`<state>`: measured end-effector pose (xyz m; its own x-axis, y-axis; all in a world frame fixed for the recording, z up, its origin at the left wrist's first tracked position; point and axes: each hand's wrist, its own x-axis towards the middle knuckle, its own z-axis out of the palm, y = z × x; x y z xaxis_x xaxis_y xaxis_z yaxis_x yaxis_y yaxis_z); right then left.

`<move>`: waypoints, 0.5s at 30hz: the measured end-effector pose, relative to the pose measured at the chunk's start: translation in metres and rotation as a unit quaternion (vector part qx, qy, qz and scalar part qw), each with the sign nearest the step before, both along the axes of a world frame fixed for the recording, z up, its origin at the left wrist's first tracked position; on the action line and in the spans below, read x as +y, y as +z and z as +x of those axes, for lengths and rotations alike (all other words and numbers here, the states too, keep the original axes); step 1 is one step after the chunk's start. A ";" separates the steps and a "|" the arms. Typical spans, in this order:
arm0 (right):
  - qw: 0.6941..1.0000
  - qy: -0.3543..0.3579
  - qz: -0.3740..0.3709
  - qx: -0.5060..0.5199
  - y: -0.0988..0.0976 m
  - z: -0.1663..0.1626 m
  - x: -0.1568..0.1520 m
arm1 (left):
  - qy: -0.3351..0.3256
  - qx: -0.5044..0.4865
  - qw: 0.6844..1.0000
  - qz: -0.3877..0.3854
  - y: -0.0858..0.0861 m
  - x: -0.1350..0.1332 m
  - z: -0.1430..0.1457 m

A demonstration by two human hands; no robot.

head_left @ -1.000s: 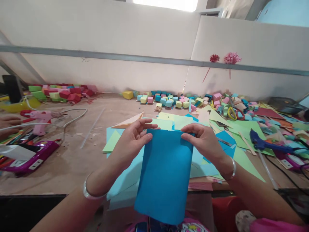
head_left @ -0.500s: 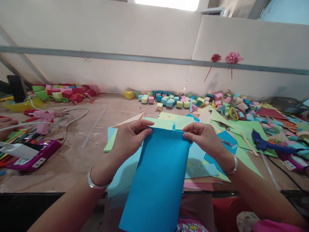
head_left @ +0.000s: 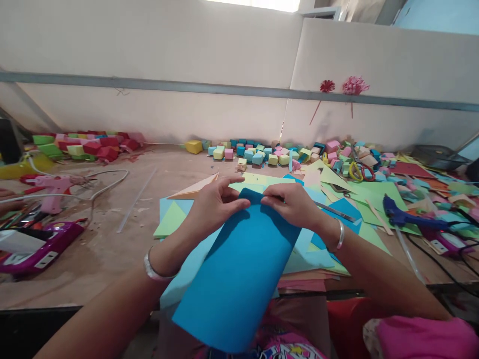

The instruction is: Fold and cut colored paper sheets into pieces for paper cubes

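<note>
Paper pile (head_left: pixel 306 247) partly behind blue sheet (head_left: pixel 235 274)

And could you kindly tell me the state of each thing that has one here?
Blue paper sheet, held and curved
Right hand, pinching the sheet's top
Left hand, thumb against the sheet's top
Pink glue gun, resting on the tabletop
Blue glue gun, set down, unheld
Left purple power strip, white adapter plugged in
Scissors, unheld, blades unclear

Over papers (head_left: pixel 314 259) on the table (head_left: pixel 101 249), my left hand (head_left: pixel 215 202) and right hand (head_left: pixel 294 203) sit at the far end of a sheet (head_left: pixel 239 274). Beyond, I see blocks (head_left: pixel 257 158) along the wall (head_left: pixel 187 55); scissors (head_left: pixel 355 171) and a glue gun (head_left: pixel 407 218) lie right, a second glue gun (head_left: pixel 54 187) left, behind a power strip (head_left: pixel 62 242).
</note>
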<state>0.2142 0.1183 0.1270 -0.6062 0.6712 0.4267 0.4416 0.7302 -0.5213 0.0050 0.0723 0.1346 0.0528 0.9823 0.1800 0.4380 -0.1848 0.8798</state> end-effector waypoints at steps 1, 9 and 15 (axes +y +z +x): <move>1.000 -0.017 0.002 0.011 0.000 0.003 0.002 | -0.009 -0.012 1.000 -0.026 -0.002 0.000 -0.003; 0.977 -0.161 -0.041 0.134 -0.023 0.030 0.023 | -0.065 0.019 0.988 -0.136 -0.025 -0.008 -0.033; 0.963 -0.192 -0.076 0.172 -0.047 0.038 0.041 | -0.017 0.014 0.993 -0.117 -0.031 0.002 -0.045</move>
<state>0.2524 0.1590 0.0802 -0.1413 0.8885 0.4366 0.4459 0.4508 -0.7733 -0.0396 0.0742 0.1039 0.0883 0.9946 -0.0542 0.4599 0.0076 0.8879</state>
